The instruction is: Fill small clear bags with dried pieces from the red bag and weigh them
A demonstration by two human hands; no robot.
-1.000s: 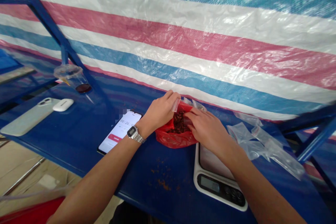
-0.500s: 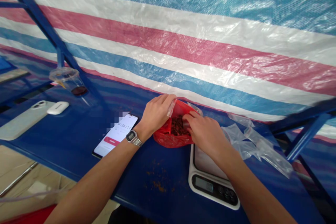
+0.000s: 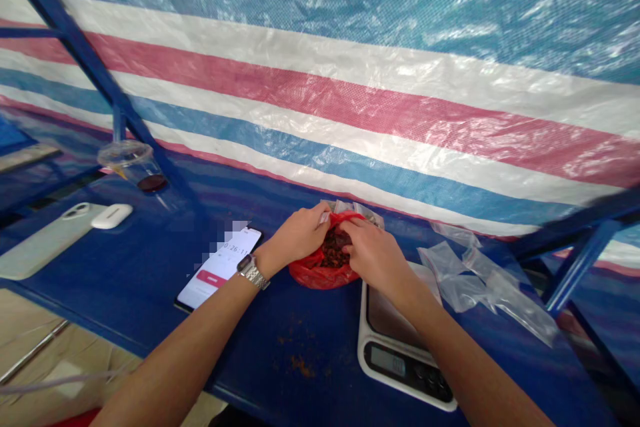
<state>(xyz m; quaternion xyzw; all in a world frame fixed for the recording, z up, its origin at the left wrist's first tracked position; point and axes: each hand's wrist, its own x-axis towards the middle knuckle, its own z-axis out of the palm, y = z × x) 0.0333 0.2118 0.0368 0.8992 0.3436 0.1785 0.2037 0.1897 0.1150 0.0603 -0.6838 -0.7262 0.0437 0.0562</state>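
Observation:
A red plastic bag (image 3: 320, 277) sits on the blue table with its mouth open toward me. Small dark reddish-brown pieces (image 3: 335, 248) fill it; their exact kind I cannot make out. My left hand (image 3: 300, 233), a metal watch (image 3: 253, 271) on its wrist, grips the bag's left rim between thumb and fingers. On the opposite side my right hand (image 3: 373, 250) is closed on the right rim, its fingertips curled over the inner edge. Beneath my right forearm lies a white digital scale (image 3: 385, 363), its plate partly covered by the arm.
Clear plastic bags (image 3: 465, 273) lie right of the scale, and another bag (image 3: 357, 209) is behind the red one. A lit phone (image 3: 220, 267), a pale phone (image 3: 45, 240), a white earbud case (image 3: 113, 215) and a plastic cup (image 3: 133, 163) are leftward. Brown crumbs (image 3: 303, 365) dot the table.
Both hands have lowered the bag's rim, and its mouth looks rounder and less stretched upward. The whole view has shifted slightly, with the scene sitting lower.

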